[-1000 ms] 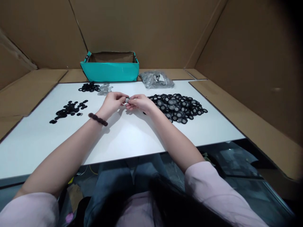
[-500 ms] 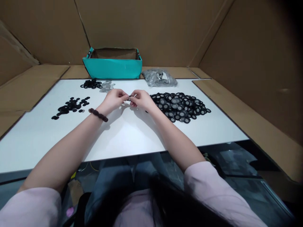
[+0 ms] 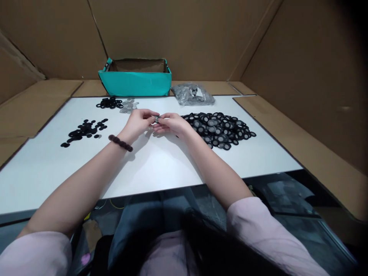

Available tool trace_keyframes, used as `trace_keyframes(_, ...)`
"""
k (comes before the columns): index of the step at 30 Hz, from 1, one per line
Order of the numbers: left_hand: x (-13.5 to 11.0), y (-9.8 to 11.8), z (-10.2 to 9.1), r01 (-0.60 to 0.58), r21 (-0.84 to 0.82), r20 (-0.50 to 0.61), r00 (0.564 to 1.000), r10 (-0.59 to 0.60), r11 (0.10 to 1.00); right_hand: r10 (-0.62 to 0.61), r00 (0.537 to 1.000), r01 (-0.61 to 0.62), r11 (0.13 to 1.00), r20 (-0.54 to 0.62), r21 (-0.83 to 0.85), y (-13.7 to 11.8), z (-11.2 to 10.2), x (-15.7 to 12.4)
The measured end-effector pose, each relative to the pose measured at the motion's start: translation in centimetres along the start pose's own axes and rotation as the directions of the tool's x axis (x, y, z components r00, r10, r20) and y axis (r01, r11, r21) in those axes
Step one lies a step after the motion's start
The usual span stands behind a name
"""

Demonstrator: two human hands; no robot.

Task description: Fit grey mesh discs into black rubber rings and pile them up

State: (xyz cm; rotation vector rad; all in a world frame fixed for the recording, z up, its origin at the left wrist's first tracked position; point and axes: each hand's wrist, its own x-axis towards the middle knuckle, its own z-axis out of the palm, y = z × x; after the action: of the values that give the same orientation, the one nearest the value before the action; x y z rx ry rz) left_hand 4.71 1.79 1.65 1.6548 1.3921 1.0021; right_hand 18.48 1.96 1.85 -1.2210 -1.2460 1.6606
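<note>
- A small disc [image 3: 156,119], grey on the face that shows, sits near the middle of the frame, a little above centre, held between the fingertips of 2 hands; its finer detail is too small to tell.
- The left hand [image 3: 138,120], just left of the disc, pinches its edge between thumb and index finger.
- The right hand [image 3: 174,124], just right of the disc, grips it with thumb and fingers, the lower fingers curled loosely beneath.
- Beside the right hand, right of centre, spreads a large heap of black-rimmed discs [image 3: 217,129] with grey centres, many overlapping.
- Above the left hand, upper left of centre, lies a small group of pale grey discs [image 3: 129,105], next to a cluster of black rings [image 3: 109,102].
- Farther left, at mid-height, black discs [image 3: 86,129] lie scattered, some overlapping.
- A dark braided band [image 3: 120,143] circles the left wrist.
- All these groups lie on a white desk [image 3: 149,168] that spans the frame.
- At the desk's far edge, upper centre, are a clear plastic bag [image 3: 193,95] of grey pieces and, left of it, a turquoise box [image 3: 135,84] with an open top.
- Brown cardboard walls [image 3: 189,34] fill the top and the upper sides.
- Pale pink sleeves [image 3: 258,226] show in the lower corners.
</note>
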Motion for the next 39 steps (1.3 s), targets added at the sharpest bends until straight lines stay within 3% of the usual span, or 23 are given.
trace_keyframes(5, 0.1, -0.1, -0.4, -0.098, 0.155, -0.013, 0.995, 0.102, 0.983, -0.062, 0.998, 0.061, 0.989, -0.008, -0.134, 0.4, -0.5, 0.4)
trace_keyframes(10, 0.2, -0.2, -0.6, -0.05, 0.116, 0.005, 0.999, 0.049, 0.992, -0.196, 0.98, 0.18, 0.947, -0.034, -0.265, 1.1, -0.5, 1.2)
trace_keyframes(15, 0.9, -1.4, -0.5, -0.085, 0.207, -0.043, 0.994, 0.096, 0.975, -0.342, 0.939, 0.267, 0.799, -0.041, -0.539, 1.0, -0.5, 0.9)
trace_keyframes(20, 1.0, -1.9, 0.0, -0.075, 0.134, -0.045, 0.996, 0.081, 0.988, -0.43, 0.901, 0.28, 0.68, -0.06, -0.677, 0.4, -0.7, 0.4)
trace_keyframes(23, 0.5, -1.2, 0.3, -0.05, 0.078, -0.09, 0.994, 0.057, 0.996, -0.373, 0.923, 0.241, 0.756, -0.097, -0.608, 0.3, -0.5, 0.3)
trace_keyframes(26, -0.1, -0.2, 0.5, -0.015, 0.014, -0.063, 0.998, 0.015, 1.0, -0.17, 0.98, 0.124, 0.924, -0.098, -0.36, 0.0, -0.3, 0.2)
trace_keyframes(29, -0.5, 0.6, 0.3, 0.012, -0.036, -0.007, 1.0, -0.013, 0.999, -0.046, 0.999, 0.042, 0.988, -0.026, -0.145, -0.3, -0.3, -0.1)
trace_keyframes(34, -0.3, 0.5, 0.1, -0.006, 0.039, -0.029, 1.0, 0.008, 0.999, -0.04, 0.999, 0.043, 0.989, 0.028, -0.139, -0.1, -0.6, 0.0)
trace_keyframes(39, 0.1, -0.1, 0.1, -0.03, 0.051, -0.02, 0.999, 0.031, 0.998, -0.208, 0.977, 0.181, 0.93, -0.051, -0.321, 0.7, -0.7, 0.9)
